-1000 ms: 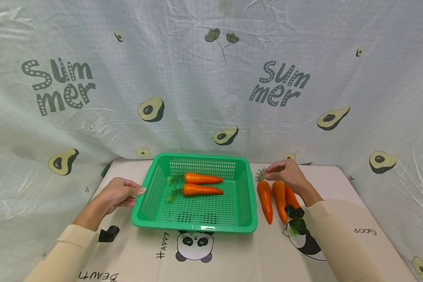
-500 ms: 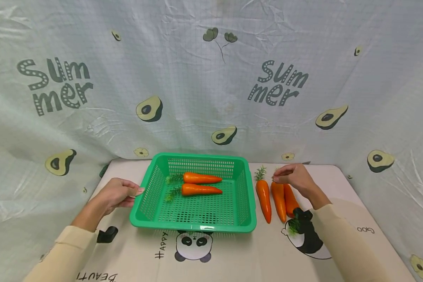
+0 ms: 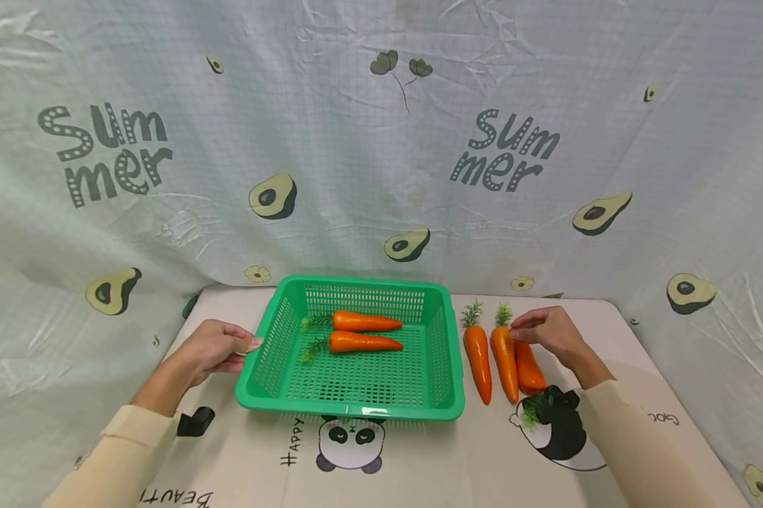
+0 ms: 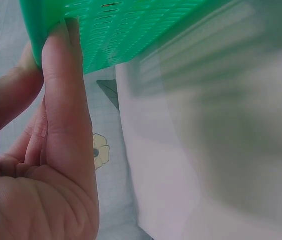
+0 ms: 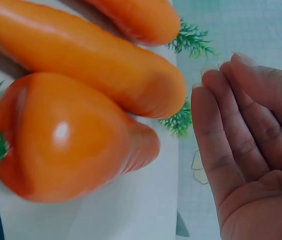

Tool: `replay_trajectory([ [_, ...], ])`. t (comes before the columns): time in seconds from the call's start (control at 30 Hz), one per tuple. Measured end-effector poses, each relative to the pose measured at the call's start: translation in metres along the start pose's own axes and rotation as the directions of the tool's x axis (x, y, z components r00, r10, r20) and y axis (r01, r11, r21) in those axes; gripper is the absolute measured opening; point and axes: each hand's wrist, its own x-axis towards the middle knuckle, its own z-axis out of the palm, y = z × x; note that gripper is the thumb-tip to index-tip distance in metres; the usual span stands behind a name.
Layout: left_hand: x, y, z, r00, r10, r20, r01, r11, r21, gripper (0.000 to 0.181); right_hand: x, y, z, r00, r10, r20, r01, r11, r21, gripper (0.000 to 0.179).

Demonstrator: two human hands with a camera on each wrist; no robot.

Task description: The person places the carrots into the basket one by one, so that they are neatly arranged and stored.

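My left hand (image 3: 219, 347) pinches the left rim of a green plastic basket (image 3: 356, 410); in the left wrist view its thumb and fingers (image 4: 63, 100) lie on either side of that rim. Inside the basket, two orange carrots (image 3: 365, 342) with leafy green tops lie side by side. Right of the basket are a carrot (image 3: 477, 363), a middle carrot (image 3: 505, 360) and a reversed carrot (image 3: 529, 370) with its leaves toward me. My right hand (image 3: 549, 331) hovers by the far ends of the last two. The right wrist view shows its fingers (image 5: 206, 125) loosely extended, holding nothing, beside the carrots.
Beneath everything is a pale table (image 3: 419, 466) printed with pandas and words. A hanging cloth (image 3: 356, 141) with avocado and "summer" prints rises behind its far edge and along both sides.
My right hand has moved right, from the first carrot's leaves to beyond the middle carrot, whose green top now shows. My left hand stays on the basket rim.
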Motion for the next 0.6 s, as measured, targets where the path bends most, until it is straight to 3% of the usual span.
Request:
replay_trajectory([
  [0.33,0.001,-0.001,0.000,1.000,0.002,-0.001,-0.002,1.000,-0.011,0.032,-0.011,0.012,0.001,0.996,0.094,0.000,-0.094,0.995,-0.023,0.034],
  [0.6,0.001,-0.001,0.000,1.000,-0.007,-0.005,0.007,1.000,-0.013,0.030,-0.022,0.024,0.000,0.988,0.146,-0.047,-0.149,0.987,-0.064,0.040],
])
